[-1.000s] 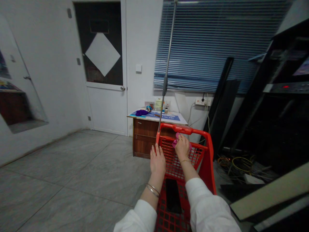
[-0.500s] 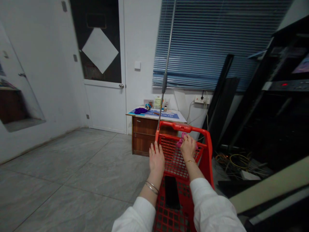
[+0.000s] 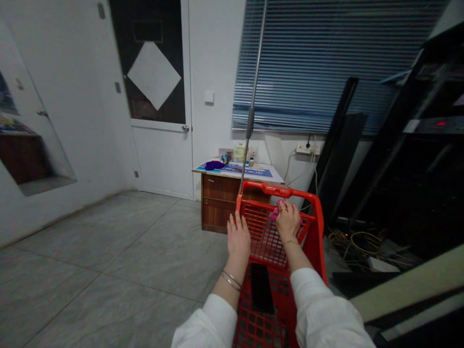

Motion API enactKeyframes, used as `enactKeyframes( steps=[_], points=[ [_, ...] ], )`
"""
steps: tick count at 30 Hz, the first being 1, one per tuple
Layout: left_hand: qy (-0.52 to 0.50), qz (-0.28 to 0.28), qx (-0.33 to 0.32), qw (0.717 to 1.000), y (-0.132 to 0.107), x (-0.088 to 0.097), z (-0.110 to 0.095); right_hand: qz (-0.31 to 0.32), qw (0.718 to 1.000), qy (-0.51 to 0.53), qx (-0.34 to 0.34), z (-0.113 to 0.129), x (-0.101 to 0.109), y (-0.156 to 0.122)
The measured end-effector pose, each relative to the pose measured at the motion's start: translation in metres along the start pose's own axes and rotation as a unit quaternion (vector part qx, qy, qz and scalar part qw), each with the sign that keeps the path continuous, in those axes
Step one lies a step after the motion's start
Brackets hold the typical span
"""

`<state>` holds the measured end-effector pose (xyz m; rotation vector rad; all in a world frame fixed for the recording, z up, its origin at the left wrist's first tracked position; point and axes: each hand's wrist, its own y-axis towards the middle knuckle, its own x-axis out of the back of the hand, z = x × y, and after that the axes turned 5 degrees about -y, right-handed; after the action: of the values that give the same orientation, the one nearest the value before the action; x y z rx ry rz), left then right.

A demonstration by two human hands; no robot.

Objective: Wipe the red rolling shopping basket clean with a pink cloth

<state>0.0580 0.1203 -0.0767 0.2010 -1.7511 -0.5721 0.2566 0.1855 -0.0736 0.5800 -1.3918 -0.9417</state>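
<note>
Pink cloth (image 3: 274,214) in curled right grip (image 3: 289,222); left grip (image 3: 239,240) flat against red cart (image 3: 314,241).

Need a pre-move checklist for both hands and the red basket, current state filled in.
1. Right hand has the pink cloth: ok, fingers closed over it at the slatted panel.
2. Left hand at the red basket: ok, open, along its left side.
3. Cloth lying flat on the panel: cannot tell, the hand covers much of it.
4. Basket floor free of loose items: not ok, a black phone-like slab lies there.
5. Metal pole secured to the basket: cannot tell, joint unclear.
</note>
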Motion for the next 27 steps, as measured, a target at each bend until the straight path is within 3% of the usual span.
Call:
enactKeyframes(
  steps=[2, 6, 8, 11, 15, 18, 23, 25, 27],
  points=[
    [-0.002, -0.006, -0.002, 1.0, 0.0, -0.001, -0.001, -0.004, 1.0, 0.005, -0.001, 0.009, -0.002, 0.0],
    [0.009, 0.003, -0.003, 1.0, 0.0, 0.0, -0.003, 0.04, 0.992, 0.04, 0.117, 0.054, -0.007, 0.007],
    [0.01, 0.011, 0.001, 1.0, 0.0, 0.003, -0.002, 0.063, 0.984, 0.052, 0.159, 0.065, -0.006, 0.01],
    [-0.001, 0.015, 0.013, 1.0, 0.0, 0.006, -0.002, 0.064, 0.987, 0.05, 0.142, 0.046, 0.0, 0.008],
    [-0.028, 0.002, 0.018, 0.999, 0.001, 0.005, -0.003, 0.007, 1.0, 0.018, 0.021, -0.001, 0.005, -0.002],
    [-0.041, -0.009, 0.021, 0.999, 0.001, 0.003, -0.005, -0.012, 1.0, 0.008, -0.019, 0.001, 0.003, -0.005],
    [-0.045, -0.014, 0.019, 0.999, 0.001, 0.003, -0.006, 0.056, 0.985, 0.054, 0.156, 0.057, -0.004, 0.006],
    [-0.044, -0.01, 0.023, 0.999, 0.001, 0.004, -0.005, 0.073, 0.975, 0.069, 0.2, 0.062, -0.005, 0.01],
    [-0.043, -0.006, 0.027, 0.999, 0.001, 0.005, -0.004, 0.066, 0.974, 0.076, 0.203, 0.049, -0.004, 0.01]
  ],
)
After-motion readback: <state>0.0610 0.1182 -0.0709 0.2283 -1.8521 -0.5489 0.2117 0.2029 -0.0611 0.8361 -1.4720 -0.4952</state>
